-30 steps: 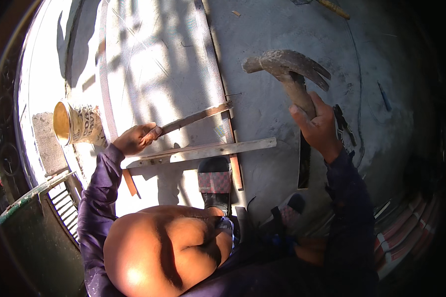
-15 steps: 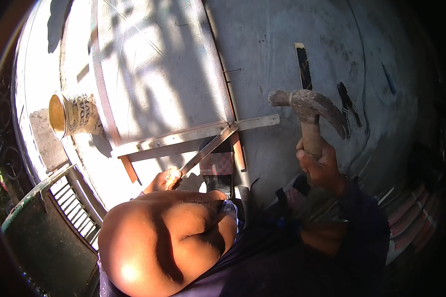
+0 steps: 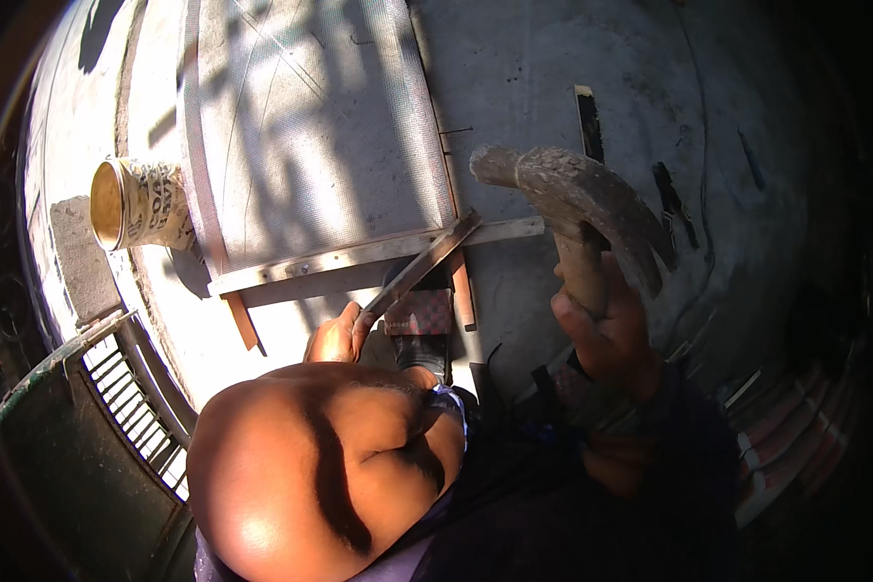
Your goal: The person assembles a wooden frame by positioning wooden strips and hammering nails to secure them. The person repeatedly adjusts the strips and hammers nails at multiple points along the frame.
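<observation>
Two hands busy: right hand clamped around the wooden handle of a rusty claw hammer, raised above the grey concrete floor. Left hand grips a thin flat metal strip, its far end resting on the wooden-framed mesh screen lying on the floor.

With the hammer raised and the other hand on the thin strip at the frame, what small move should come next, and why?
Probably a short, controlled blow down toward the corner of the wooden frame. The right hand holds the claw hammer lifted above it, while the left hand steadies the thin strip slanted across that corner. Whether a nail is set there is too small to tell.
</observation>
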A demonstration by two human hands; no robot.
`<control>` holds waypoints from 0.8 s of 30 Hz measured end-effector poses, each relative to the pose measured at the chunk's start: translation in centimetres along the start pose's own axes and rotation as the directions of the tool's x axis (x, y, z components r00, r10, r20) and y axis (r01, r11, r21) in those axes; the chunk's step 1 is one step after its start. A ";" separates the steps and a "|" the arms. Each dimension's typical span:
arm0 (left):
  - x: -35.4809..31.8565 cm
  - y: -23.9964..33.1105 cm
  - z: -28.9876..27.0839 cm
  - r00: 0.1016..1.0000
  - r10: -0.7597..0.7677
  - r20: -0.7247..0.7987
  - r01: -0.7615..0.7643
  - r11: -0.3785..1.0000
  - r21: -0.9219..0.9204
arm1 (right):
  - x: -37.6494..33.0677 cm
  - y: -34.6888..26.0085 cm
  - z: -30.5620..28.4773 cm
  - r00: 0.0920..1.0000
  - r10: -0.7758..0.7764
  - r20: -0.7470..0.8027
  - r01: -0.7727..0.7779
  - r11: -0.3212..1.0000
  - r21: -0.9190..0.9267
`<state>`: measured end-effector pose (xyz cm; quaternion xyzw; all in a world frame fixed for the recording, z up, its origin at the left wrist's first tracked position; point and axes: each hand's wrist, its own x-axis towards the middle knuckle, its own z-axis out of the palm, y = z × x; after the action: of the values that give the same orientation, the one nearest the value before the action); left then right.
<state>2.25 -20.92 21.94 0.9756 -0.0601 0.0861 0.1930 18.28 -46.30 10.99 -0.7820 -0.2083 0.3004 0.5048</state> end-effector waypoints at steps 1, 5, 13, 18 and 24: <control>0.1 0.0 0.0 1.000 0.005 -0.004 -0.005 1.000 0.008 | 0.5 -0.5 -0.2 0.998 0.023 0.056 -0.020 0.998 -0.060; 0.7 0.4 -0.2 1.000 0.012 -0.026 -0.011 0.999 0.048 | 1.4 -1.9 -1.0 0.823 0.523 0.220 -0.442 0.834 -0.332; 2.8 0.8 -0.4 0.998 0.011 -0.058 -0.004 0.993 0.115 | 0.7 0.2 1.3 0.964 -0.247 -0.101 0.216 0.945 -0.245; 4.5 1.1 -0.1 0.998 0.003 -0.065 0.007 0.988 0.153 | 0.1 -0.4 -0.2 0.962 0.262 0.075 -0.239 0.944 -0.228; 5.6 1.7 -0.8 0.997 -0.020 -0.079 0.035 0.981 0.192 | -0.7 0.1 0.5 0.993 -0.100 -0.062 0.073 0.939 -0.336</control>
<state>7.38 -22.70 24.35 0.9864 -0.0306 0.1262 0.1008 17.47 -46.44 10.94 -0.8572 -0.2703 0.2077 0.3860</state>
